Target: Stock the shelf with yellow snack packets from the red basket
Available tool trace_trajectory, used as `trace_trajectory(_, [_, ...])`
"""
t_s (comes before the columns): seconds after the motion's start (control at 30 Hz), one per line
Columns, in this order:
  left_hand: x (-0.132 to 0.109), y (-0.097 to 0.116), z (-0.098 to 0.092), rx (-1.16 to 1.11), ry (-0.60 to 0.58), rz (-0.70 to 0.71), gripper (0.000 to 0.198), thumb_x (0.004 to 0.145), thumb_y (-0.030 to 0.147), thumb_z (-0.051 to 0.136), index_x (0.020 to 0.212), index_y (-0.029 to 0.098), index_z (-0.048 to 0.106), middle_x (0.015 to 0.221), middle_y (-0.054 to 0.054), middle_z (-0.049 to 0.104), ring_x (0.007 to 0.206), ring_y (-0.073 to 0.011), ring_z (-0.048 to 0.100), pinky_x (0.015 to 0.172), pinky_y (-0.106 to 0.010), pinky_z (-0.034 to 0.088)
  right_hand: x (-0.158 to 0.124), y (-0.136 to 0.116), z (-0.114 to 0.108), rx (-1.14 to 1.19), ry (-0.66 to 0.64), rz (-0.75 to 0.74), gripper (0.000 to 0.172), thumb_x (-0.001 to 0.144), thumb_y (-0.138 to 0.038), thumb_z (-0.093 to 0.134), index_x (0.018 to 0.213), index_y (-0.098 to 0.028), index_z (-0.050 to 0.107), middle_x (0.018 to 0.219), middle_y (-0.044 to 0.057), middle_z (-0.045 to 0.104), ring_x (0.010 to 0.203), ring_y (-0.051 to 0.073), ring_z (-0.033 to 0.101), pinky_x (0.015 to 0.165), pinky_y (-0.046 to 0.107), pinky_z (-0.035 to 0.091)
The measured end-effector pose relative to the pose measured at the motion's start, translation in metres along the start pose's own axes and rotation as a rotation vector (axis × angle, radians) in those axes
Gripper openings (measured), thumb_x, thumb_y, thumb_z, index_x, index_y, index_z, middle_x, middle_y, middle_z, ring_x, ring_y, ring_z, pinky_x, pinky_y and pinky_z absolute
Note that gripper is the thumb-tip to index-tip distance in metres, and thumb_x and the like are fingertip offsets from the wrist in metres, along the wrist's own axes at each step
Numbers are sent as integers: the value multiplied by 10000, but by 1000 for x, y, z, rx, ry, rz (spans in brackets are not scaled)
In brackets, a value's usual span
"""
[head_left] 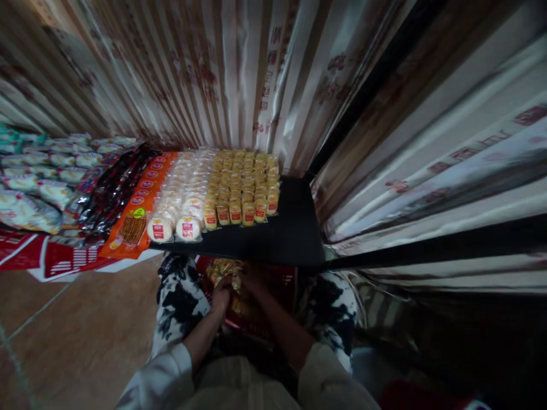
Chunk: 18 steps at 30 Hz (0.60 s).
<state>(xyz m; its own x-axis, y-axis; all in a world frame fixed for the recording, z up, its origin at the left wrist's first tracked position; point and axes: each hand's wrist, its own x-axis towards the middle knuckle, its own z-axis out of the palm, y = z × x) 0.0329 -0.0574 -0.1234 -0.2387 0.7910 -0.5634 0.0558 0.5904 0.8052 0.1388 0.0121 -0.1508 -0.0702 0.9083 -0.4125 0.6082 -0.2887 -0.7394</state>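
Both hands are low between my knees, over a red box [287, 287] that holds gold-wrapped packets [220, 267]. My left hand [222, 293] has its fingers closed on a small gold-wrapped packet [236, 283]. My right hand [251, 279] meets it from the other side, fingers bent around the same shiny wrapping. The dim light blurs the fingertips, and what is inside the wrapper cannot be made out. Part of the box is hidden by my forearms and the shelf edge.
Just ahead is a black shelf [294, 222] with rows of small yellow packaged cakes [236, 210], round white packaged cakes [188, 228], an orange snack pack [132, 228], dark packets [109, 196] and white packets [55, 193]. Striped printed curtains [239, 74] hang behind and at right.
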Motion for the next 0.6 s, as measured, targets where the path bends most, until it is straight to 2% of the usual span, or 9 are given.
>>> trace_trajectory(0.1, [-8, 5, 0, 135, 28, 110, 415, 694, 146, 523, 1103, 165, 594, 1059, -75, 660, 1033, -209, 590, 908, -346, 451, -8, 0, -10, 34, 28, 19, 159, 696, -184, 571, 830, -187, 656, 882, 62, 693, 853, 215, 639, 793, 331, 476])
trace_trajectory(0.2, [-20, 12, 2, 338, 24, 303, 485, 659, 103, 518, 1141, 136, 567, 1181, -112, 580, 1141, -214, 512, 1011, -359, 372, -20, -2, -18, 79, 52, 17, 155, 719, -236, 561, 832, -187, 655, 872, 62, 698, 834, 212, 646, 747, 311, 487])
trace_trajectory(0.3, [-33, 20, 2, 452, 21, 467, 469, 682, 88, 470, 1138, 150, 562, 1154, -111, 565, 1115, -203, 515, 1005, -359, 379, -35, -6, -29, 111, 76, 2, 168, 757, -289, 523, 786, -182, 649, 826, 60, 698, 799, 201, 645, 719, 292, 483])
trace_trajectory(0.37, [-38, 26, 0, 461, 46, 534, 397, 731, 140, 458, 1109, 171, 574, 1119, -100, 572, 1096, -207, 519, 994, -381, 388, -45, -11, -39, 151, 73, -30, 230, 790, -345, 485, 742, -183, 642, 793, 55, 694, 790, 195, 639, 728, 290, 473])
trace_trajectory(0.5, [-38, 42, -11, 379, 82, 565, 300, 765, 295, 479, 1004, 171, 611, 1046, -98, 606, 1054, -230, 538, 975, -421, 391, -62, -22, -63, 270, -6, -155, 361, 842, -426, 382, 731, -188, 631, 750, 35, 676, 757, 176, 611, 682, 277, 458])
trace_trajectory(0.6, [-35, 58, -21, 241, 56, 503, 308, 736, 368, 512, 948, 173, 621, 1008, -85, 635, 997, -228, 570, 929, -398, 419, -73, -27, -78, 275, -48, -217, 290, 820, -382, 423, 781, -180, 626, 733, 14, 654, 696, 151, 579, 628, 255, 438])
